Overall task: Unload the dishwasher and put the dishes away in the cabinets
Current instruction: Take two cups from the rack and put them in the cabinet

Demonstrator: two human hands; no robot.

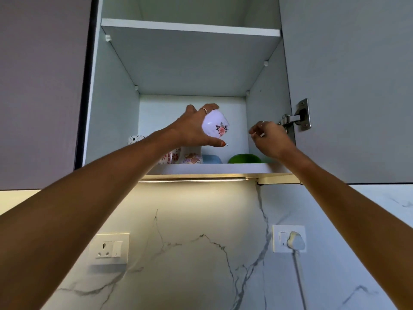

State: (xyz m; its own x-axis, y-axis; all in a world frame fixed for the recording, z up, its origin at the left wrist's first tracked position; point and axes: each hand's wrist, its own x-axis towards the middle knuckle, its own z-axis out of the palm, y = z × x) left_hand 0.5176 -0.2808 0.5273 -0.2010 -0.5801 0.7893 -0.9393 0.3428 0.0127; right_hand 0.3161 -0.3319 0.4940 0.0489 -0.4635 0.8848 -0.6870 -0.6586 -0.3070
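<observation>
Left hand: the left hand (192,128) was raised into the open cabinet (116,104), fingers (211,107) and thumb spread wide and curled round a white cup (215,126) with a pink flower print.
Right hand: the right hand (271,139) hung just beside the cabinet's right inner wall, fingers loosely curled, tips close together; whether they pinched anything could not be told.
Cup position: the cup was held in the air above the lowest shelf (214,168), tilted, its long axis slanting with one rounded end up and the other down to the right.
Shelf contents: patterned mugs (191,156) stood below the hand, with a blue bowl (211,158) and a green bowl (244,158) beside them.
Room: a lit strip (193,180) glowed under the cabinet; a marble-veined wall (201,253) below carried a socket (109,248) at left and a white plug (295,241) at right.
Door: the open door (357,86) stood at right on a metal hinge (297,118).
</observation>
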